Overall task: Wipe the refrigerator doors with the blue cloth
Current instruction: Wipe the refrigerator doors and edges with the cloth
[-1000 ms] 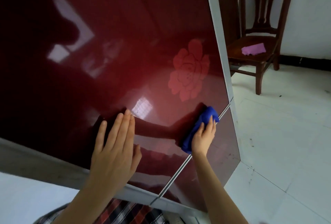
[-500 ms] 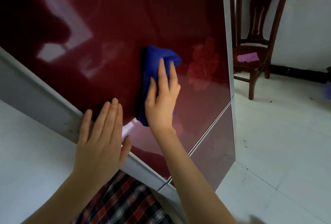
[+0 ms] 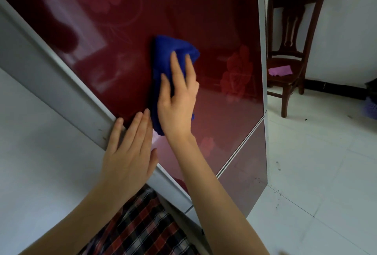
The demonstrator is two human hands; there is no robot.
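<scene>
The blue cloth (image 3: 163, 54) lies bunched flat against the upper refrigerator door (image 3: 204, 14), a glossy dark red panel, about midway across that door and nearer its lower edge. The right hand (image 3: 177, 101) presses the cloth onto the door, its fingers (image 3: 175, 67) straight and slightly spread over the fabric, not curled round it. The left hand (image 3: 128, 152) rests flat at the door's lower left corner, fingers straight and close together, holding nothing; its fingertips lie across the silver trim (image 3: 61, 91) and the red surface, just beside the cloth's lower end. A pale flower motif (image 3: 236, 73) shows on the door towards its right edge. Below the door a thin seam (image 3: 240, 148) divides it from the lower refrigerator door (image 3: 246, 177). Beyond the door's right edge a dark wooden chair (image 3: 293, 30) stands on the white tiled floor (image 3: 316, 173), with a purple cloth (image 3: 280, 70) on its seat. A plaid garment (image 3: 142, 226) shows beneath the door, between the forearms.
</scene>
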